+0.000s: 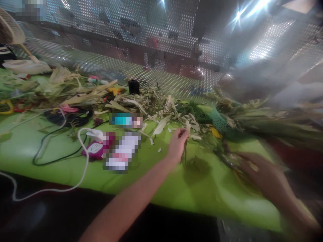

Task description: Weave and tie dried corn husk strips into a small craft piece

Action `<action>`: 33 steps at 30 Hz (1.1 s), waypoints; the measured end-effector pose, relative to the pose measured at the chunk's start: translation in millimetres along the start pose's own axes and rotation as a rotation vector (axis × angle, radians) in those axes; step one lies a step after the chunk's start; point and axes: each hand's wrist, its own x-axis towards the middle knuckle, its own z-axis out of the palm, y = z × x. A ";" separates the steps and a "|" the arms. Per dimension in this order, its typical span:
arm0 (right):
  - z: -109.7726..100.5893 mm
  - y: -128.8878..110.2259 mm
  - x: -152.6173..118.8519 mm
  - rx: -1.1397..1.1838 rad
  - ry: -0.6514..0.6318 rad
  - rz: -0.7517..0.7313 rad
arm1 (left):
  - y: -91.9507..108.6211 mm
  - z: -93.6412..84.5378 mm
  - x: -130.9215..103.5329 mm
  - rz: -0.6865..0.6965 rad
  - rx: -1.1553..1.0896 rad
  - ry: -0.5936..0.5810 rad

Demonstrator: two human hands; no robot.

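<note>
My left hand (178, 143) is over the green tabletop (161, 181), its fingers closed in a pinch. A pale dried leaf strip (188, 126) shows at the fingertips, and thin stems (185, 153) hang below them. To the right, my right hand (262, 171) is smeared by motion. Its fingers reach toward a dark, blurred bunch of stems (227, 156); whether they grip it I cannot tell. Just beyond the left hand lie loose pale leaf strips (161, 125) and trimmings.
A phone (123, 151) and a purple power box (97, 148) with a white plug (96, 135) and cables lie left. Dried leaves (83, 95) are heaped along the back before a perforated metal screen (161, 43). Green netting (220, 119) and long leaves (272, 117) lie right.
</note>
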 end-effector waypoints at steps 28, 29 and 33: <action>69.5 -134.9 50.8 0.845 -0.218 0.103 | -7.9 2.2 4.0 0.088 -0.189 0.052; 78.4 -137.6 52.7 0.911 -0.253 0.118 | -8.2 2.8 3.4 0.082 -0.210 0.042; 104.5 -140.5 52.8 0.976 -0.281 0.117 | -5.9 3.9 2.6 -0.014 -0.329 0.024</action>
